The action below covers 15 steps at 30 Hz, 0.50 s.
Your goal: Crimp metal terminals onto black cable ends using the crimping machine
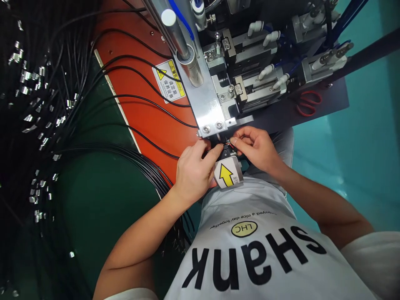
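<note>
At the front edge of a metal machine [206,106], both my hands meet over a small black fixture [226,152]. My left hand [193,171] is closed, thumb and fingertips pressed down beside the fixture; a black cable [156,146] runs in under it, and the grip itself is partly hidden. From the right, my right hand [258,149] pinches the thin coloured wires [230,144], red and green among them, at the cable's end. Just below the fingers is a metal plate [228,171] with a yellow arrow sticker.
Several more black cables [140,96] cross the orange base [150,125] into the machine. Left lies a large bundle of black cables [40,104] with shiny metal ends, on a green surface [90,200]. Red-handled scissors [308,103] rest at right, near pneumatic cylinders [259,87].
</note>
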Motion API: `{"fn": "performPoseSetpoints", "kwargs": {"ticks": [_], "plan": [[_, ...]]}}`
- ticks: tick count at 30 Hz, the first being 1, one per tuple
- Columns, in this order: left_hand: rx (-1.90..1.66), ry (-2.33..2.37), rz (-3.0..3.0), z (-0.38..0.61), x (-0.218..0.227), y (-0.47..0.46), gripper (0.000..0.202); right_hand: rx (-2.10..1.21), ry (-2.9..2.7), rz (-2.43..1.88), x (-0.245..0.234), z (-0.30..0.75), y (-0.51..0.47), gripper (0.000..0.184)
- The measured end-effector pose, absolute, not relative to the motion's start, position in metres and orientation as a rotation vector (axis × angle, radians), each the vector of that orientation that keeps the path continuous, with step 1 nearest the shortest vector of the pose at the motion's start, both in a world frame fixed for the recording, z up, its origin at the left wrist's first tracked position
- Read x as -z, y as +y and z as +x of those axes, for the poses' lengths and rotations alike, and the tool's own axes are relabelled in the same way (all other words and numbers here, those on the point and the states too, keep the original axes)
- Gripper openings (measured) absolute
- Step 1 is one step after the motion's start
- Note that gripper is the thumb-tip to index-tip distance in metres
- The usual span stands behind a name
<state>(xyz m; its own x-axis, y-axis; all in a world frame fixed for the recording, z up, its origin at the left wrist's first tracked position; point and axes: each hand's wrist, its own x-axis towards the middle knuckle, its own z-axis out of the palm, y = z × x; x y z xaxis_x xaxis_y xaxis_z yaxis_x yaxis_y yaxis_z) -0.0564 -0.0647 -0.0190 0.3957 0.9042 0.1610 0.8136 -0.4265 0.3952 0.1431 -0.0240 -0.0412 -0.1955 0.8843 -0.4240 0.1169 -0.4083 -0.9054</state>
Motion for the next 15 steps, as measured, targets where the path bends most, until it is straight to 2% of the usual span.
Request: {"fn": "performPoseSetpoints", "kwargs": {"ticks": [6,12,15], "plan": [[-0.498,1.545,2.455,-0.055,0.017,-0.065,0.033,-1.932,-1.022,-1.382,0.043,0.146,-0.021,0.023],[-0.518,1.534,2.405,-0.055,0.017,-0.065,0.033,-1.701,-1.095,-1.473,0.038,0.147,-0.046,0.026],[-0.520,1.534,2.384,-0.056,0.017,-0.066,0.034,-1.564,-1.247,-1.527,0.034,0.142,-0.055,0.022]]}}
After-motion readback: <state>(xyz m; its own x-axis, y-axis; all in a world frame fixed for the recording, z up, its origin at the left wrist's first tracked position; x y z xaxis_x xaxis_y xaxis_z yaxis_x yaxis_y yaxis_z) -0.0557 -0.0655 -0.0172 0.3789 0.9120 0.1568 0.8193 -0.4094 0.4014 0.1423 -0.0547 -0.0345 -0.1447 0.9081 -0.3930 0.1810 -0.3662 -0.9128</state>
